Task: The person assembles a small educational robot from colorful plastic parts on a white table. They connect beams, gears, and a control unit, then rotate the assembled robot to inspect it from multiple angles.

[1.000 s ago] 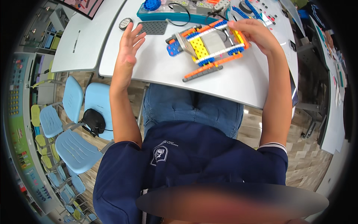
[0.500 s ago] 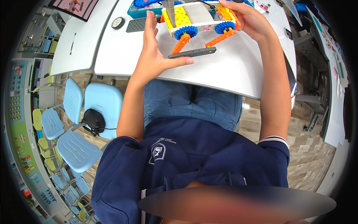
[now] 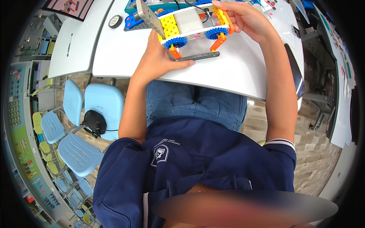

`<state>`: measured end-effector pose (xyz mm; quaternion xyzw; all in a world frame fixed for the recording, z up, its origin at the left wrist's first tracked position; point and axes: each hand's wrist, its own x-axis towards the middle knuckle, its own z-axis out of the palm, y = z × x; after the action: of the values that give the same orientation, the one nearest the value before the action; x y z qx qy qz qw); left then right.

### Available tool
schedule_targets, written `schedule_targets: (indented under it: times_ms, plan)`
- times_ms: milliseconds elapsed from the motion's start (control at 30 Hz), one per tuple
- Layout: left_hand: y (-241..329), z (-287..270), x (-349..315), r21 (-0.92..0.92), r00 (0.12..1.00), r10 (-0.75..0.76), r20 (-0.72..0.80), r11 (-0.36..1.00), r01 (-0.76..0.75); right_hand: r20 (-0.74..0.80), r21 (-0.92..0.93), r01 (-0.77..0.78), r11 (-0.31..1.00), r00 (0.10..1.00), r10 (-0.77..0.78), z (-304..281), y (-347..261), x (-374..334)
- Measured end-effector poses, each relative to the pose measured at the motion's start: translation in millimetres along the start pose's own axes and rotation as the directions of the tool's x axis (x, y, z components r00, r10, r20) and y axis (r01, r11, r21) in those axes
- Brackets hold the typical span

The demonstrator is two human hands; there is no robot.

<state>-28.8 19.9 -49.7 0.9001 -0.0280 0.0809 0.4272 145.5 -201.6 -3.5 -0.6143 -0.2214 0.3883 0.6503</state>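
Over the table I hold a building-kit model [image 3: 190, 26] with a white frame, yellow blocks, a light-grey box, cables and orange links. Blue gears [image 3: 176, 42] sit at its near corners. A dark grey beam [image 3: 199, 56] hangs from the links along its near side. My left hand [image 3: 156, 62] grips the model's left end, its thumb along the dark beam and its fingers mostly hidden behind the model. A long grey beam [image 3: 149, 17] slants up from that end. My right hand [image 3: 247, 19] is closed around the yellow and orange parts at the right end.
The white table [image 3: 224, 81] reaches to my lap. On it are a wheel [image 3: 115, 21], a teal tray [image 3: 161, 7] behind the model, and a dark tablet-like device [image 3: 294, 70] at the right edge. A screen [image 3: 70, 7] stands far left; blue chairs [image 3: 103, 98] are to my left.
The model has shifted left and slightly down and has turned, showing more of its top. Its long grey beam now slants left instead of standing upright. My left fingers have gone behind it.
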Motion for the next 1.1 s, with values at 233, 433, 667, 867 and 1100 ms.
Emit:
schedule_targets:
  times_ms: [233, 433, 667, 867, 1100]
  plan:
    - [-5, -7, 2, 0.089, 0.997, 0.081, -0.017, 0.993, -0.079, -0.011, -0.122, -0.061, 0.991, 0.998, 0.06, 6, -3, -2]
    - [-5, -6, -2, 0.019, 0.997, -0.083, 0.005, 0.996, 0.082, 0.041, -0.154, -0.01, 0.988, 0.999, 0.016, 4, 2, -2]
    - [-8, -8, -2, 0.012, 0.995, -0.101, 0.0, 0.995, 0.101, 0.092, -0.553, 0.095, 0.827, 0.994, -0.052, -10, 3, -5]
    - [-10, -9, -1, 0.036, 0.995, -0.103, 0.004, 0.994, 0.103, 0.225, -0.668, 0.293, 0.684, 0.956, -0.19, -7, 31, -5]
    - [-14, -9, 3, -0.001, 0.999, -0.039, -0.03, 0.999, 0.039, 0.269, -0.622, 0.354, 0.698, 0.934, -0.235, 2, 35, 2]
